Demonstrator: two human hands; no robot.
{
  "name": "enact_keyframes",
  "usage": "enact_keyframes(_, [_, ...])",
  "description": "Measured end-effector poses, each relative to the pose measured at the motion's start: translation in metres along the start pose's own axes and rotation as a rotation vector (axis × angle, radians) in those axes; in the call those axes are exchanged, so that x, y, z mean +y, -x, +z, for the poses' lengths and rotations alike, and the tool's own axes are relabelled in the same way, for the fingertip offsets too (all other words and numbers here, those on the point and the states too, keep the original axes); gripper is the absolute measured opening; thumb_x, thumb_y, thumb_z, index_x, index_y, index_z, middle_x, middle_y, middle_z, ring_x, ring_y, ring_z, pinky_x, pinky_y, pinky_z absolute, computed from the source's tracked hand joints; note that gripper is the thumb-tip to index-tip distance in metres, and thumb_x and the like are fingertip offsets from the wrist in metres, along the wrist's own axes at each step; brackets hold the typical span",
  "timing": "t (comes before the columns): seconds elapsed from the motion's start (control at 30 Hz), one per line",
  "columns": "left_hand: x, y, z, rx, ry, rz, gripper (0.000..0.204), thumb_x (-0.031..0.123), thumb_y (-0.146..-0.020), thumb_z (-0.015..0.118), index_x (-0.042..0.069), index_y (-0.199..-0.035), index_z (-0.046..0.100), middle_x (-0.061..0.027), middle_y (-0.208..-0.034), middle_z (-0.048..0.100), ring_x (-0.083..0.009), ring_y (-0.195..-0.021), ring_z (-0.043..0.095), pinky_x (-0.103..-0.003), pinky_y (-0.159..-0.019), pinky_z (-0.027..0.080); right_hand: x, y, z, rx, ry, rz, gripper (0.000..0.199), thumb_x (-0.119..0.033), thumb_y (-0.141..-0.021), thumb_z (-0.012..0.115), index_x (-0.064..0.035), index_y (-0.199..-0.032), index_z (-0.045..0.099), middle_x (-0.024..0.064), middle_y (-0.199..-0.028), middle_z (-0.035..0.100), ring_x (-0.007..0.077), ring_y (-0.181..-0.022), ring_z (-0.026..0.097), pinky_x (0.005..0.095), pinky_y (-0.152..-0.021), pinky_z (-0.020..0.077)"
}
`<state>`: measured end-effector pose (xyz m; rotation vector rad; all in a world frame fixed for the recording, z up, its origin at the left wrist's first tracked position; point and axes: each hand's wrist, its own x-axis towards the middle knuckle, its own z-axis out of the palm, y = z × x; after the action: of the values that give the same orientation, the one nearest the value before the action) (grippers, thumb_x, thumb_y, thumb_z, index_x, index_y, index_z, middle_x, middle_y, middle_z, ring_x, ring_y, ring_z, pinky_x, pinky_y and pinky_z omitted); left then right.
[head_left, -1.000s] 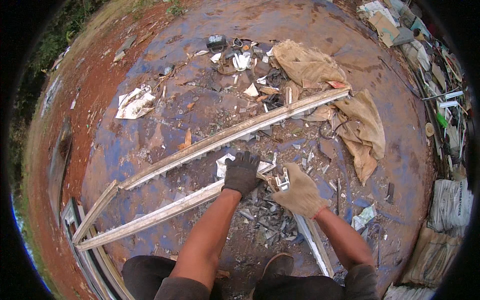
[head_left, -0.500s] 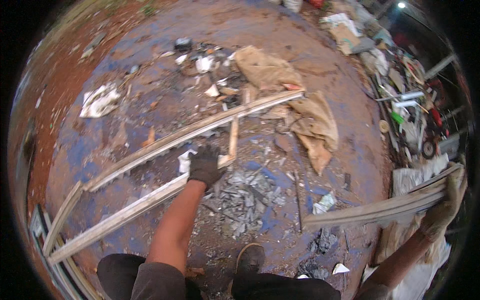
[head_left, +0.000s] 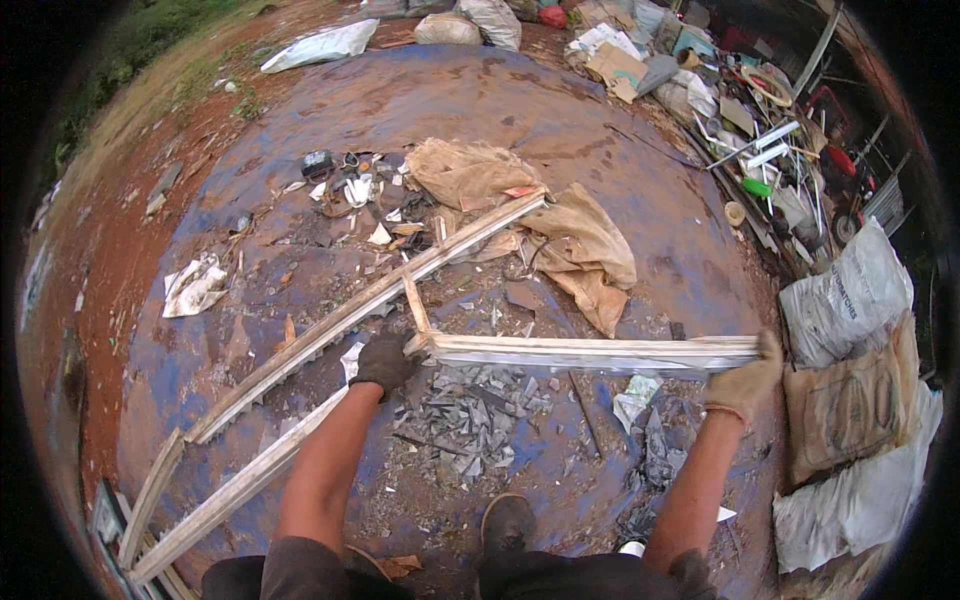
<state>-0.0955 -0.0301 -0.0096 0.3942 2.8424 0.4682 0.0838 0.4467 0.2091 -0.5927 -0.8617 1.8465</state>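
A broken wooden frame (head_left: 330,305) lies slanted across the ground, its long rails pale and worn. My left hand (head_left: 388,362), in a dark glove, is closed round its near rail beside a short crosspiece (head_left: 415,303). My right hand (head_left: 745,382), in a tan glove, grips the far right end of a separate-looking pale wooden strip (head_left: 600,348) with a whitish lower edge. That strip runs nearly level, its left end meeting the crosspiece by my left hand; whether they are joined I cannot tell. Below it sits a heap of grey shards (head_left: 470,415).
Crumpled brown sacking (head_left: 590,245) and scattered scraps (head_left: 360,190) lie beyond the frame on a muddy blue sheet (head_left: 420,90). Filled sacks (head_left: 850,300) line the right side, below a junk pile (head_left: 770,150). A thin rod (head_left: 585,415) lies near my boot (head_left: 507,522).
My right hand has moved inward and up, swinging the strip from the right over to the crosspiece near my left hand. My left hand stays at the frame; the view has tilted up.
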Motion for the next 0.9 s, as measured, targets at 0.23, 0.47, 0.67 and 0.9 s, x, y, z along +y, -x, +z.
enact_keyframes(0.23, [-0.019, -0.021, -0.06, 0.197, -0.117, -0.097, 0.057, 0.052, -0.087, 0.073, 0.016, -0.131, 0.065, -0.0215, -0.117, 0.069, -0.0391, -0.105, 0.07, -0.051, -0.088, 0.056, 0.073, -0.009, -0.058, 0.222, -0.004, 0.247, 0.034, -0.029, -0.096, 0.054, -0.0037, -0.119, 0.057, 0.0159, -0.122, 0.059, 0.0336, -0.112, 0.058, 0.0575, -0.098, 0.0491])
enact_keyframes(0.47, [-0.103, -0.03, -0.159, 0.394, -0.388, -0.057, 0.068, 0.043, -0.088, 0.076, 0.008, -0.141, 0.054, -0.0219, -0.127, 0.061, -0.0435, -0.113, 0.062, -0.055, -0.094, 0.051, 0.116, 0.021, -0.06, 0.188, -0.089, 0.454, 0.038, -0.032, -0.097, 0.054, -0.0047, -0.123, 0.057, 0.0167, -0.127, 0.059, 0.0344, -0.115, 0.059, 0.0562, -0.099, 0.0512])
enact_keyframes(0.67, [0.007, 0.1, -0.002, -0.25, 0.675, 0.231, 0.05, 0.039, -0.095, 0.072, 0.009, -0.132, 0.059, -0.0127, -0.12, 0.067, -0.0306, -0.114, 0.064, -0.047, -0.102, 0.051, 0.179, 0.133, -0.036, 0.13, -0.081, 0.819, 0.037, -0.039, -0.103, 0.054, -0.0068, -0.121, 0.056, 0.0127, -0.116, 0.06, 0.0291, -0.116, 0.06, 0.0503, -0.104, 0.0502])
enact_keyframes(0.9, [0.099, 0.12, 0.069, 0.4, 2.45, -0.436, 0.041, 0.048, -0.09, 0.075, 0.013, -0.103, 0.058, -0.0091, -0.1, 0.064, -0.0303, -0.098, 0.064, -0.051, -0.097, 0.053, 0.139, 0.233, -0.04, -1.729, 1.086, 0.495, 0.046, -0.04, -0.095, 0.066, -0.006, -0.126, 0.063, 0.02, -0.132, 0.058, 0.0342, -0.115, 0.064, 0.0446, -0.107, 0.0501])
